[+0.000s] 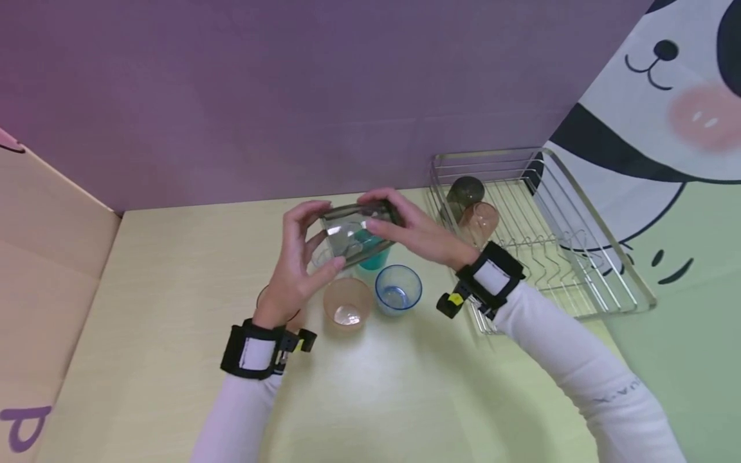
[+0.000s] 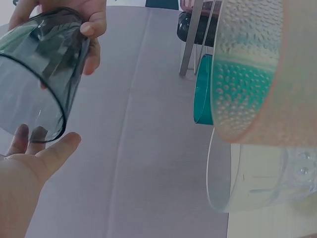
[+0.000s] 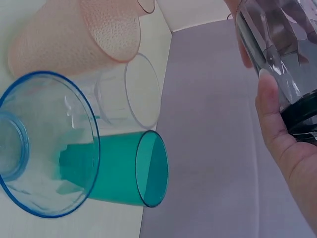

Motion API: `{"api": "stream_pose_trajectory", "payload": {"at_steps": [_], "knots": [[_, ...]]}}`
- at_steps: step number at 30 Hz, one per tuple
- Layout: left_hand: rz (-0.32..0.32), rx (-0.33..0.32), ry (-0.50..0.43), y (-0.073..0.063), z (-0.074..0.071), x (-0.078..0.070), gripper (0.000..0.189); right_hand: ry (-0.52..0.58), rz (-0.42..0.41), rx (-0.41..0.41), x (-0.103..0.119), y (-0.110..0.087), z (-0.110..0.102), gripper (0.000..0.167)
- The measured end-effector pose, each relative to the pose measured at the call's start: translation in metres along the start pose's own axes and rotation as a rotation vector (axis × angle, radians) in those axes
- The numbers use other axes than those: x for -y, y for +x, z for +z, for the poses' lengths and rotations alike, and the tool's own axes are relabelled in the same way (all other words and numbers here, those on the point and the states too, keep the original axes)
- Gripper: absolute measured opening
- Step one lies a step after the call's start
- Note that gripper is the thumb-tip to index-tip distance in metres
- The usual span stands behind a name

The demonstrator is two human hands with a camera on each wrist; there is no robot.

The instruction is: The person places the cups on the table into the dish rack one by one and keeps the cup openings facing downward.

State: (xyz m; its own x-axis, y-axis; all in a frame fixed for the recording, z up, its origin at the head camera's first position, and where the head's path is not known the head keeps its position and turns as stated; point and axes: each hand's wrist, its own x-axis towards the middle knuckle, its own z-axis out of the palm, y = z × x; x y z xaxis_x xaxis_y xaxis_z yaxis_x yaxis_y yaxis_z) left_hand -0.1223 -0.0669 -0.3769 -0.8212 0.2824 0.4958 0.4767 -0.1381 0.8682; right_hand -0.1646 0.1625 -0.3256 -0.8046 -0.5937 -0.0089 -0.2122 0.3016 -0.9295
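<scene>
**Two hands hold a grey cup [image 1: 352,241] above the bench [image 1: 370,392]**

Head view: The grey cup lies on its side in the air near the middle, over a cluster of cups. At its 8 o'clock the left hand [image 1: 293,270] has its grip clasped round one end, thumb at the lower edge. At its 2 o'clock the right hand [image 1: 424,231] grasps the other end, thumb laid across the side. At the grey cup's 5 o'clock is the teal cup [image 1: 376,260], partly covered by it; farther out that way stands the blue cup [image 1: 398,289], mouth up, just beside the peach cup [image 1: 348,301] at 6 o'clock. A second peach cup [image 1: 296,319] shows partly behind the left wrist. Toward 3 o'clock sits the wire rack [image 1: 599,226], with the dark cup [image 1: 466,191] and the pink cup [image 1: 482,220] close together in its 10 o'clock corner. The purple wall [image 1: 260,103] fills 12 o'clock.

Left wrist view: The grey cup is at 10 o'clock, its rim toward the left hand at 8 o'clock. The right hand grips the far end. A bumpy peach cup fills 2 o'clock, the teal cup shows beside and through it, and the clear cup [image 2: 252,181] lies at 4 o'clock.

Right wrist view: The grey cup is at 2 o'clock, its thick dark base by the right hand's thumb. The blue cup is at 8 o'clock, the teal cup at 7, and the clear cup at 10.
</scene>
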Motion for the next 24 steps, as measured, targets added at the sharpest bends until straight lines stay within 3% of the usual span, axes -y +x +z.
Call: {"api": "stream_pose_trajectory", "payload": {"at_steps": [6,13,20,24], "knots": [[-0.033,-0.031,0.015,-0.002,-0.005,-0.002,0.079,-0.036,0.009,-0.042,-0.002,-0.001,-0.011,0.075],[-0.015,-0.061,0.021,-0.004,-0.013,-0.001,0.076,0.0,0.047,-0.135,0.0,-0.004,-0.029,0.052],[-0.017,-0.07,0.023,-0.005,-0.018,-0.003,0.075,0.075,0.025,-0.231,-0.002,-0.008,-0.045,0.05],[-0.028,-0.075,0.024,-0.007,-0.02,-0.005,0.074,0.051,0.027,-0.282,-0.005,-0.01,-0.056,0.048]]}}
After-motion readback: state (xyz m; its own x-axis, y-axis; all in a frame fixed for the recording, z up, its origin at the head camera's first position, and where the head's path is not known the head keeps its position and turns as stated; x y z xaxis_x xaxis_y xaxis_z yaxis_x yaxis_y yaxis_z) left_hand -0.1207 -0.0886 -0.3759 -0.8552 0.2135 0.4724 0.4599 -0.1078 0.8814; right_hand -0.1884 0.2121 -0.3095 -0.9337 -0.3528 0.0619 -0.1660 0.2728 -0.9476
